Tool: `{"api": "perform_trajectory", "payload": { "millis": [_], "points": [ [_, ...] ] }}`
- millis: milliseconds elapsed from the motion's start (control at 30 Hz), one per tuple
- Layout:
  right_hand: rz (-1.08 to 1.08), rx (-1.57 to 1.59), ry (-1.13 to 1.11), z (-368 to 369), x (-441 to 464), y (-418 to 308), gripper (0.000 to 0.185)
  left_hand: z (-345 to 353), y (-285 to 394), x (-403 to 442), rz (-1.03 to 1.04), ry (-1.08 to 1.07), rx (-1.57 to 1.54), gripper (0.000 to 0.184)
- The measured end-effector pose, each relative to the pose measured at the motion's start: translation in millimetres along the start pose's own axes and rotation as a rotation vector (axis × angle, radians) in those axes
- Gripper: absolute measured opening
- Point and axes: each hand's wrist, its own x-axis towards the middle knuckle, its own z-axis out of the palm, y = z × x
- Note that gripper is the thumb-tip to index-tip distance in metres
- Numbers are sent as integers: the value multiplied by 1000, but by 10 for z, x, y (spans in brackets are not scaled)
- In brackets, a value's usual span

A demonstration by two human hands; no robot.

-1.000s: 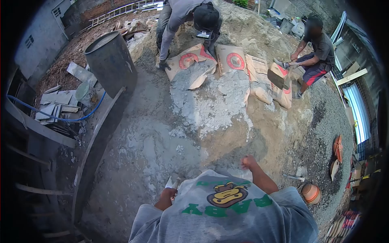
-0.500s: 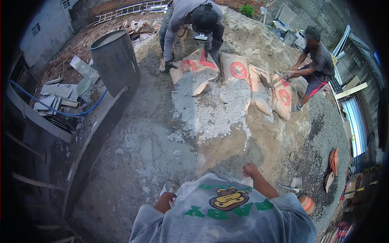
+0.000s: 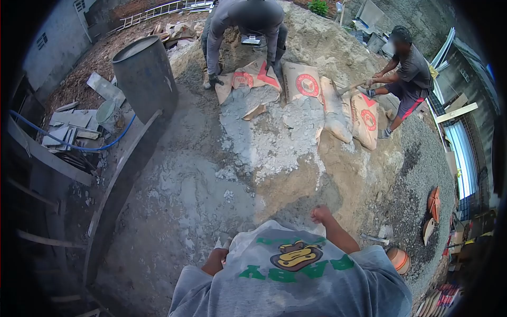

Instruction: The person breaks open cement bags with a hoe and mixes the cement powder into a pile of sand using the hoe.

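Note:
My right hand (image 3: 320,214) hangs in front of my body over the sandy ground, its fingers curled closed with nothing visible in them. On the other side, my left hand (image 3: 215,260) is low beside my grey shirt, which covers most of its fingers. Neither hand touches the cement bags. Ahead, a torn cement bag (image 3: 244,80) has spilled grey cement powder (image 3: 274,140), and a co-worker's gloved hands are on it. Another cement bag (image 3: 302,83) leans beside it. At the right, a second co-worker grips a long-handled tool (image 3: 353,87) over a cement bag (image 3: 364,121).
A dark barrel (image 3: 143,74) stands at the left by a curved low board or wall (image 3: 119,185). A blue hose (image 3: 79,147) and broken slabs (image 3: 74,119) lie beyond. Dark gravel (image 3: 417,174), an orange-brown pot (image 3: 399,261) and a small tool (image 3: 375,239) are at the right.
The left co-worker's head has lifted, hands still at the torn bag. The right co-worker's long-handled tool has shifted back a little. My left hand has gone further behind my shirt.

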Motion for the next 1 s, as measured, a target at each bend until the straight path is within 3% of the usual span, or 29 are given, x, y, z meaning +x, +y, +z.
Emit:
{"api": "perform_trajectory", "payload": {
  "millis": [233,700,833,900,1000],
  "points": [
    [55,49,42,-116,-2,179,15,-7,273,38,-221,-45,108,23],
    [45,-29,15,-119,23,252,16,-136,462,-13,-193,-65,222,32],
    [33,-17,11,-122,84,247,16,-172,735,-142,-349,1,206,36],
    [8,-28,1,-135,87,247,15,-235,1209,-547,-466,77,116,38],
    [24,23,43,-115,102,234,19,-232,1085,-479,-418,77,98,40]
  ]
}}
